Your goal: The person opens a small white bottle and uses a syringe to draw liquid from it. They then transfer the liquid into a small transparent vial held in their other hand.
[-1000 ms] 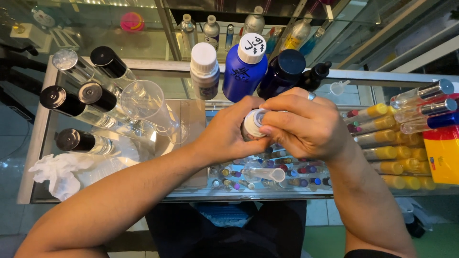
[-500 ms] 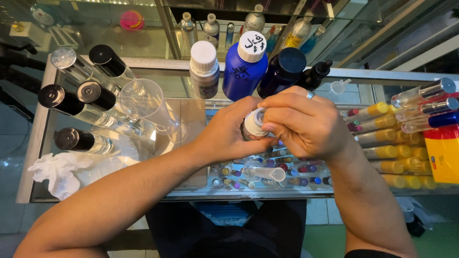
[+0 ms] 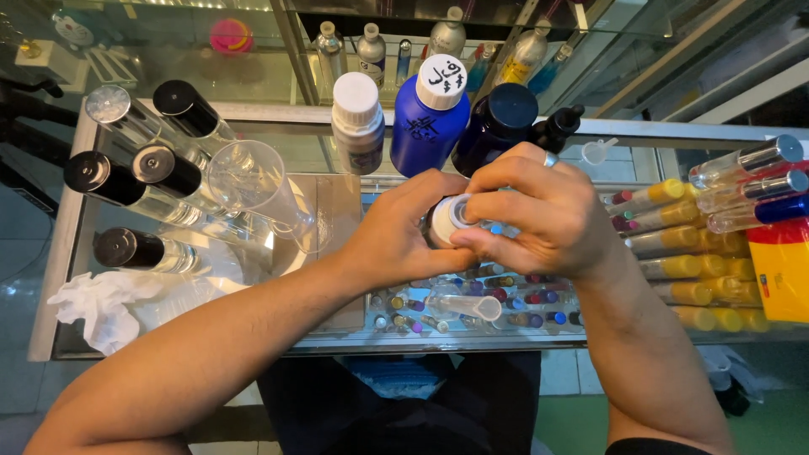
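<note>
Surface: glass counter (image 3: pixel 337 202), blue bottle (image 3: pixel 428 118) at the back.
Small bottle (image 3: pixel 445 221): just before blue bottle, contents hidden, white cap faced upward toward camera.
Left hand (image 3: pixel 396 232): closed around small bottle.
Right hand (image 3: pixel 543 219): fingertips pinched on cap.

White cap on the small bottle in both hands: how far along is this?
In hand: the left hand grips the small bottle while the right hand fingers pinch its white cap. The cap sits on the neck; whether tight or loose, cannot tell. The clear funnel lies unused on the glass.
</note>
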